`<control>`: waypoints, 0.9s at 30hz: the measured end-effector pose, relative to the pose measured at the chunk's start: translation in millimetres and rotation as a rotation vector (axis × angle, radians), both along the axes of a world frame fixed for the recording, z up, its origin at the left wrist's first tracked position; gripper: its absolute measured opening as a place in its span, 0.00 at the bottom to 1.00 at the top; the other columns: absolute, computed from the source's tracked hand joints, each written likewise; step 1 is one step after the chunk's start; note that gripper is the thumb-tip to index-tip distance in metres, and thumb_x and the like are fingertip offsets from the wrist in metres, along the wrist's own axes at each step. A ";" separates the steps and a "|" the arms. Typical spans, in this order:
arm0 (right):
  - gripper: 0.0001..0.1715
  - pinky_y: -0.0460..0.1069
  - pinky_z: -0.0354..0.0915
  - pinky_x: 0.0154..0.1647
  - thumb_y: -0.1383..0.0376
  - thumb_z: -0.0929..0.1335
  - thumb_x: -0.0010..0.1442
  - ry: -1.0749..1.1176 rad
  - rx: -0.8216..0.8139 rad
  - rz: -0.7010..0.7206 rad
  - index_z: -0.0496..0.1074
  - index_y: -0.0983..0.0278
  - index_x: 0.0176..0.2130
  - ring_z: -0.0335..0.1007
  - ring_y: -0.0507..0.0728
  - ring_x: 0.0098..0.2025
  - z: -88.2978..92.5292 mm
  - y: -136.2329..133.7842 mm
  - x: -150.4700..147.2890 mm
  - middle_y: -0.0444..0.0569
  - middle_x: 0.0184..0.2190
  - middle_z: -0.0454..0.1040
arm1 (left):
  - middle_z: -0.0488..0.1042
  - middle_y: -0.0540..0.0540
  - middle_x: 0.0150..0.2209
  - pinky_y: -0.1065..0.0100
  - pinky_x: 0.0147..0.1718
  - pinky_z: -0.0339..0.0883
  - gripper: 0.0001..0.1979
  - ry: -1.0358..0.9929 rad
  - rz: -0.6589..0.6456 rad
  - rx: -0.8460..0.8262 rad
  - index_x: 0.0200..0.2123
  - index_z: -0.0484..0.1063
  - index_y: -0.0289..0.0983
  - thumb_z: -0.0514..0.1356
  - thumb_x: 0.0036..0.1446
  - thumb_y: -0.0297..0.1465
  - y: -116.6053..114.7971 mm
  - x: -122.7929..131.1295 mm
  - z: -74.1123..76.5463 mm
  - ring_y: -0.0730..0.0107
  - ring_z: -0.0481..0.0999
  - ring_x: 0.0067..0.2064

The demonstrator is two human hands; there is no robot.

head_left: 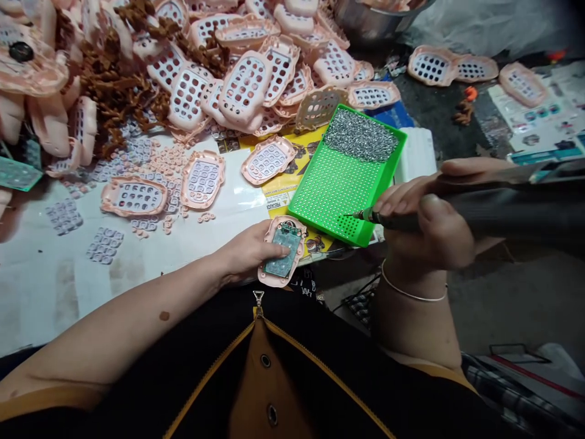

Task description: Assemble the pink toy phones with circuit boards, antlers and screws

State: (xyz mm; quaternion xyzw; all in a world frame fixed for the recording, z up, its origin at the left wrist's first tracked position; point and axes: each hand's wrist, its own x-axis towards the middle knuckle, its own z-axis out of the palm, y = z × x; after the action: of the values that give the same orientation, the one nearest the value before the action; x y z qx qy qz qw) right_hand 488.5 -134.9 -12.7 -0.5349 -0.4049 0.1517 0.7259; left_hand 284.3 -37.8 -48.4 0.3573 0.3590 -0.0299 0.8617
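Observation:
My left hand (249,251) grips a pink toy-phone shell (273,278) with a green circuit board (284,250) set in it, at the table's near edge. My right hand (423,222) is closed round a dark electric screwdriver (479,213). Its tip (354,214) points left over the near end of a green perforated screw tray (340,183). A heap of small silver screws (361,135) fills the tray's far end.
A big pile of pink keypad shells (247,85) and brown rubber pieces (109,79) covers the far left. More shells (132,196) and loose keypad mats (105,244) lie on white paper. A metal bowl (365,21) stands at the back.

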 end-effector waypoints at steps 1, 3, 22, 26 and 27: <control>0.16 0.50 0.60 0.19 0.55 0.73 0.49 -0.039 0.093 -0.069 0.71 0.54 0.38 0.59 0.50 0.16 -3.7 -0.1 1.6 0.36 0.19 0.61 | 0.78 0.43 0.35 0.66 0.33 0.72 0.24 0.008 0.007 0.002 0.45 0.69 0.33 0.70 0.44 0.25 0.0 0.1 2.0 0.68 0.77 0.31; 0.14 0.51 0.59 0.18 0.60 0.72 0.51 -0.101 0.191 -0.147 0.74 0.54 0.41 0.61 0.51 0.16 -9.0 1.2 1.0 0.37 0.19 0.64 | 0.78 0.44 0.34 0.66 0.33 0.72 0.24 0.013 0.024 -0.002 0.45 0.69 0.33 0.71 0.42 0.25 -0.6 0.3 5.4 0.68 0.77 0.31; 0.07 0.49 0.59 0.17 0.59 0.73 0.54 -0.103 0.269 -0.096 0.73 0.57 0.29 0.59 0.50 0.17 2.2 6.9 -16.5 0.38 0.18 0.61 | 0.79 0.45 0.41 0.60 0.44 0.74 0.30 -0.019 0.366 0.177 0.51 0.68 0.36 0.70 0.42 0.22 5.3 -16.0 14.1 0.66 0.79 0.39; 0.03 0.50 0.62 0.19 0.62 0.70 0.57 -0.055 0.291 0.106 0.73 0.57 0.31 0.60 0.51 0.19 18.1 -0.4 -44.3 0.40 0.19 0.61 | 0.78 0.47 0.38 0.62 0.40 0.74 0.26 0.009 0.411 0.215 0.47 0.69 0.35 0.67 0.41 0.20 9.5 -15.8 18.2 0.67 0.78 0.37; 0.01 0.50 0.62 0.19 0.64 0.70 0.57 -0.027 0.291 0.153 0.74 0.56 0.33 0.60 0.52 0.19 18.2 -1.9 -52.2 0.40 0.19 0.62 | 0.78 0.47 0.37 0.62 0.40 0.74 0.25 0.005 0.408 0.209 0.46 0.69 0.34 0.67 0.41 0.20 10.5 -15.5 17.0 0.67 0.78 0.36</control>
State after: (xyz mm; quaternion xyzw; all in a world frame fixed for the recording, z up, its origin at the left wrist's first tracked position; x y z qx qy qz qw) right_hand 436.3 -136.7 5.5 -0.3936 -0.4718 0.1389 0.7766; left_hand 268.8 -27.2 -31.4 0.3643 0.4273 0.1814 0.8074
